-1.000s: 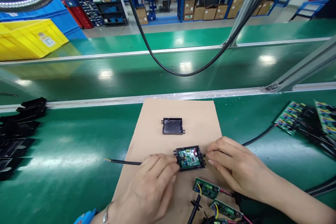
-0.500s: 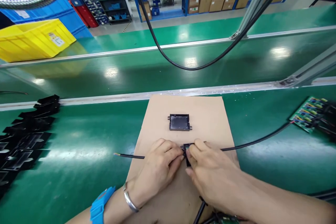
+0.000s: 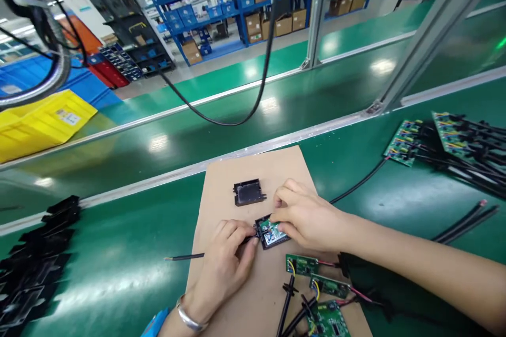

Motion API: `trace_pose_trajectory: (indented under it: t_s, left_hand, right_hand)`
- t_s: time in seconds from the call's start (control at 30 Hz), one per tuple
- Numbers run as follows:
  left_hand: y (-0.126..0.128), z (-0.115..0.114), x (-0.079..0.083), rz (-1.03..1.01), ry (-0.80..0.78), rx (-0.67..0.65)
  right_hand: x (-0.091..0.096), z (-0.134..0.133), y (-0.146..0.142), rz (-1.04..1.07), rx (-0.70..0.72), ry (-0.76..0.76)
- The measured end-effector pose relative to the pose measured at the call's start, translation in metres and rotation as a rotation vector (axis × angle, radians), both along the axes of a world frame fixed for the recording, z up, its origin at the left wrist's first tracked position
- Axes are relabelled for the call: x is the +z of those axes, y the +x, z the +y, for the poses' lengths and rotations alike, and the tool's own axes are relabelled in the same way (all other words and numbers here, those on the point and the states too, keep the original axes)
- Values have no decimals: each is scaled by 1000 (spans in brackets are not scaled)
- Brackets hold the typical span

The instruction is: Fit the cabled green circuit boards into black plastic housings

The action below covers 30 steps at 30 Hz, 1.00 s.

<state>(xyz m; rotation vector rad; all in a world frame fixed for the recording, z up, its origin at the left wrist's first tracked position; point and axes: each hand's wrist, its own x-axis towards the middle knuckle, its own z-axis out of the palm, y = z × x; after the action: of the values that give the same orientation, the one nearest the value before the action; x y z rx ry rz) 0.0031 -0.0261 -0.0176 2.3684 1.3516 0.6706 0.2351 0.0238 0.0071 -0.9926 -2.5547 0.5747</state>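
Note:
A black plastic case [image 3: 261,245] with a green circuit board [image 3: 271,231] inside it lies on a cardboard sheet [image 3: 221,179]. My left hand [image 3: 227,255] pinches the black cable [image 3: 193,256] where it meets the case's left side. The cable's stripped end sticks out to the left. My right hand [image 3: 306,216] is closed at the board's right part, fingertips on it; the thumb and palm hide the case's right end. From there a black cable [image 3: 361,181] runs up to the right. A second black case [image 3: 248,192], with no board in it, lies just beyond.
Several wired circuit boards [image 3: 326,287] lie at the cardboard's near right. More boards with cables [image 3: 407,142] are piled at the far right. Black plastic parts [image 3: 43,253] line the left. A metal post [image 3: 411,52] and a hanging cable [image 3: 233,124] stand beyond.
The view has turned to the right and shows more boards. My right hand has shifted to the case's right side, uncovering the board inside. The left hand stays at the case's left end.

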Motion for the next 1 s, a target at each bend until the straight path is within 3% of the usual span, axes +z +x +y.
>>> trace_pose_trajectory:
  t_s: [0.23,0.43,0.7,0.83,1.0]
  left_hand:
    - [0,1,2,65,20,8]
    - [-1,-2,4,127,-32,-73]
    - [-4,2,-4,250,121,-134]
    - [-4,2,-1,216,92,-119]
    - [2,-2,-3,186,47,-33]
  right_hand:
    - [-5,16,-12,-131,126,37]
    - [-5,13,-14,-115,113,116]
    - [-10,16,-14,-63,142,88]
    - [5,24,12,-19,184,-4]
    - [7,13,63,-109,23,-56]
